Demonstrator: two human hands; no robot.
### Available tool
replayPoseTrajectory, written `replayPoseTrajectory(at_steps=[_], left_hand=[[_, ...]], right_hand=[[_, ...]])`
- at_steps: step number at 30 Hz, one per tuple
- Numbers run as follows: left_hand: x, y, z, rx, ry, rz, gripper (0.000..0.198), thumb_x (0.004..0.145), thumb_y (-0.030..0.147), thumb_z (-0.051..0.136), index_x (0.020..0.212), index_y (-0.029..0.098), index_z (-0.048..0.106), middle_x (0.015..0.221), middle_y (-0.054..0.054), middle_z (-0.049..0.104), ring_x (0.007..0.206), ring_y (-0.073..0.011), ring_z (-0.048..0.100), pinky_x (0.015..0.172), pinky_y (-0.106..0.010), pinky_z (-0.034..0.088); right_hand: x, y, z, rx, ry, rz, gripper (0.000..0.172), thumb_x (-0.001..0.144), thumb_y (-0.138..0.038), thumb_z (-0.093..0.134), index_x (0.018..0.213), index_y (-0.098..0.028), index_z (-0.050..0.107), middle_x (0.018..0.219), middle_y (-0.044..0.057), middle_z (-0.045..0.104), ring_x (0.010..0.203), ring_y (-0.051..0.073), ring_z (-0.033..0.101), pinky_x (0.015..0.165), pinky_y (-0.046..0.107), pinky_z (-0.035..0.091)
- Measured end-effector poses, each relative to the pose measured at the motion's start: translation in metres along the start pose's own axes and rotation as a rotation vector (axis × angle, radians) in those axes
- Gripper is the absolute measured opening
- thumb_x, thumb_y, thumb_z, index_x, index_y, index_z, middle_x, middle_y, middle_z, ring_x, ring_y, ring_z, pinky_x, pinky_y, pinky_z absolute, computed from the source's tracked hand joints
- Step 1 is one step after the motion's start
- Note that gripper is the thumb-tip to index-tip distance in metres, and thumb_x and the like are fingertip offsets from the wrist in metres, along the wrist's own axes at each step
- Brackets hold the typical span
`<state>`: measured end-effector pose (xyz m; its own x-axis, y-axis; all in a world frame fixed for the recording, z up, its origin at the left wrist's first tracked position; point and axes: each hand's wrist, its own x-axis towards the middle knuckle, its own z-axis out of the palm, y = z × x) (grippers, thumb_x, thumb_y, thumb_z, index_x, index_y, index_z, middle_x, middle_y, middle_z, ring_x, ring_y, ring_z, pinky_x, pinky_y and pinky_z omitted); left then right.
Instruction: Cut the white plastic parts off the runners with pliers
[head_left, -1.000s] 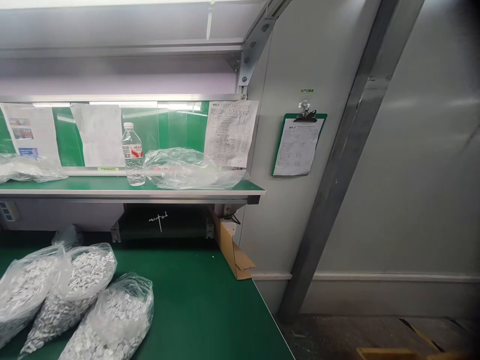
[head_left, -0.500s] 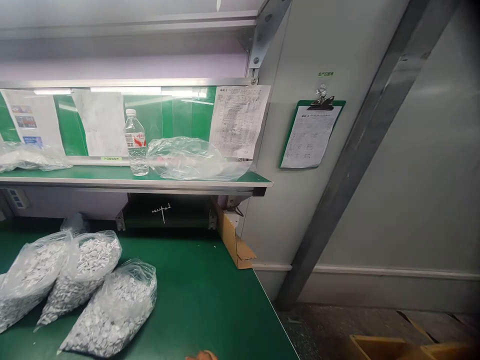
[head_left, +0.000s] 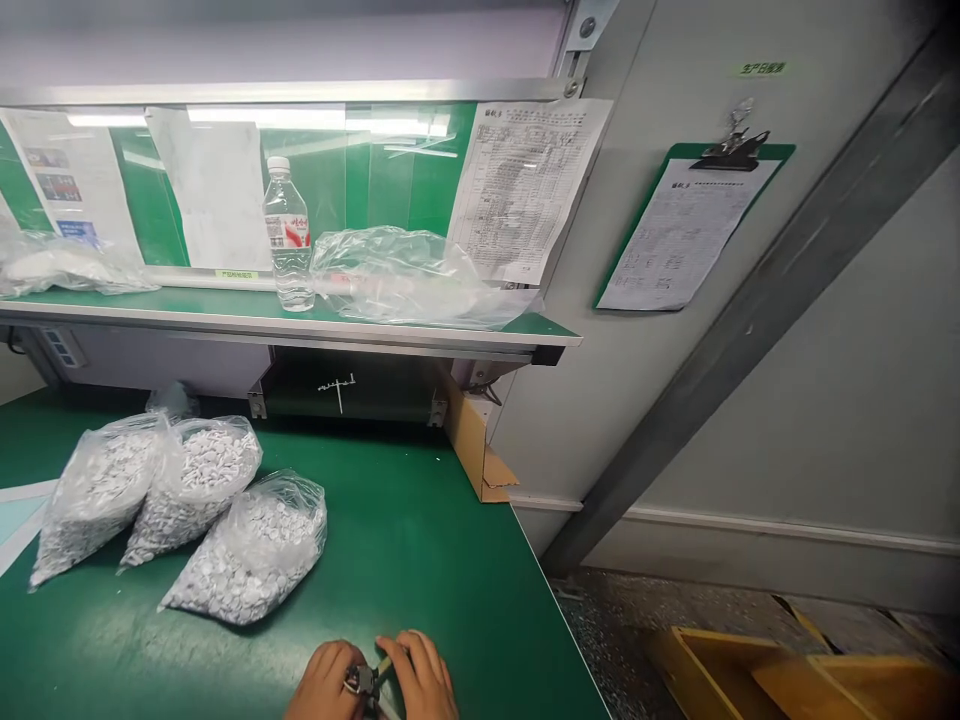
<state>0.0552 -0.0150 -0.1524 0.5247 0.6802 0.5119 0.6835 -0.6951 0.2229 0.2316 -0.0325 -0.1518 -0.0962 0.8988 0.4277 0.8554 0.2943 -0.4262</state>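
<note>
At the bottom edge of the head view, both hands meet low over the green table. My left hand (head_left: 328, 683) has its fingers closed on a small dark-and-silver metal piece (head_left: 363, 680), whose kind I cannot make out. Curled against its other side is my right hand (head_left: 421, 675), its fingers on a thin yellowish-green part (head_left: 384, 664) that joins the metal piece. A pale strip shows below, between the hands. Nearest to them lies a clear plastic bag of small flat white pieces (head_left: 251, 555), apart from both hands.
Two more bags, one of white pieces (head_left: 187, 490) and one further left (head_left: 101, 490), stand on the green table (head_left: 427, 560). A shelf above carries a water bottle (head_left: 289, 240) and crumpled plastic (head_left: 397, 280). Cardboard (head_left: 469, 445) edges the table; yellow-edged wooden boxes (head_left: 720, 670) sit at floor level.
The view has tilted down and shifted slightly left. Both hands now show with the small metal piece between them; earlier only a bit of fingers showed at the bottom edge.
</note>
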Motion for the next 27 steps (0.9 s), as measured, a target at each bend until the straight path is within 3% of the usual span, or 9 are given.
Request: replayPoseTrajectory(at_steps=[7,11,17,22,27], left_hand=[[0.000,0.002,-0.007,-0.015,-0.028,0.011,0.030,0.070,-0.004,0.044,0.089,0.018,0.052,0.090,-0.004,0.061,0.082,-0.0178,0.057,0.076,-0.029,0.049],[-0.002,-0.002,0.000,-0.042,-0.029,0.014,0.038,0.064,-0.006,0.042,0.092,0.019,0.050,0.092,-0.004,0.061,0.084,-0.0182,0.057,0.077,-0.029,0.048],[-0.003,-0.010,0.016,-0.043,0.134,0.089,0.033,0.061,-0.003,0.041,0.085,0.019,0.048,0.082,-0.003,0.061,0.074,-0.0169,0.057,0.069,-0.027,0.048],[0.001,-0.003,-0.002,-0.072,0.000,0.028,0.038,0.063,-0.006,0.042,0.090,0.019,0.051,0.090,-0.002,0.063,0.083,-0.0158,0.059,0.077,-0.026,0.049],[0.002,0.000,-0.008,-0.051,-0.020,0.004,0.041,0.062,-0.009,0.043,0.092,0.019,0.050,0.092,0.000,0.063,0.085,-0.0158,0.059,0.080,-0.027,0.049]], right_hand=[[-0.001,0.000,0.002,0.067,-0.042,0.031,0.058,0.058,-0.012,0.059,0.113,-0.033,0.061,0.105,0.003,0.063,0.108,0.027,0.056,0.090,0.033,0.043],[0.000,0.000,0.001,0.062,-0.042,0.034,0.060,0.057,-0.011,0.059,0.112,-0.033,0.061,0.104,0.003,0.063,0.108,0.026,0.056,0.091,0.033,0.042],[0.002,-0.003,0.000,0.031,-0.084,0.070,0.057,0.058,-0.013,0.062,0.111,-0.033,0.063,0.104,0.004,0.064,0.108,0.027,0.056,0.090,0.032,0.042],[0.005,-0.005,-0.003,0.009,-0.211,0.140,0.057,0.058,-0.015,0.063,0.113,-0.033,0.064,0.108,0.003,0.063,0.113,0.027,0.053,0.094,0.031,0.038],[0.004,-0.004,-0.001,0.021,-0.197,0.152,0.057,0.059,-0.014,0.061,0.113,-0.034,0.064,0.109,0.003,0.063,0.114,0.027,0.053,0.094,0.031,0.038]])
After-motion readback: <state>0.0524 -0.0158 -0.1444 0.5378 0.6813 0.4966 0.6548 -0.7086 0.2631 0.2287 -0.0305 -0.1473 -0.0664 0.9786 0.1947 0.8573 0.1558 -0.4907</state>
